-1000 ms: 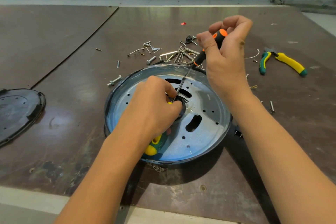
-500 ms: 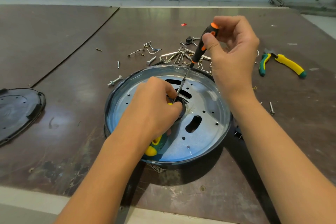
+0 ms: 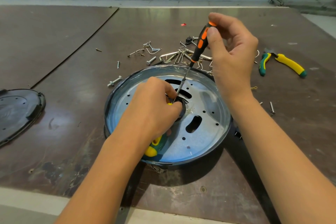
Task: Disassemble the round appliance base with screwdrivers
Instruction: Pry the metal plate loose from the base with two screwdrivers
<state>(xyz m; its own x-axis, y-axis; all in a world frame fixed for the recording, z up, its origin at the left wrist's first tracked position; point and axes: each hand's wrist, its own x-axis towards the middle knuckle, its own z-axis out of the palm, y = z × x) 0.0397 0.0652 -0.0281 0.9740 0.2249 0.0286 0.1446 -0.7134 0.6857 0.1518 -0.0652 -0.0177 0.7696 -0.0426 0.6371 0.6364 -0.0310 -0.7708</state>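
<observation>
The round appliance base (image 3: 209,132), a shiny metal disc with slots and holes inside a dark rim, lies in the middle of the brown table. My left hand (image 3: 152,107) rests inside it and grips a green and yellow handled tool (image 3: 154,146) whose tip is hidden at the dark centre hole. My right hand (image 3: 231,54) pinches the top of a black and orange screwdriver (image 3: 200,43). Its thin shaft slants down into the centre, next to my left fingers.
Loose screws, bolts and hex keys (image 3: 174,56) lie scattered behind the base. Green and yellow pliers (image 3: 283,62) lie at the right. A black plastic cover (image 3: 16,111) sits at the left edge. More screws (image 3: 271,108) lie right of the base.
My right hand has shifted its hold on the screwdriver handle, from wrapped round it to fingertips at its top end, and the handle has tilted more upright. My left hand has stayed put.
</observation>
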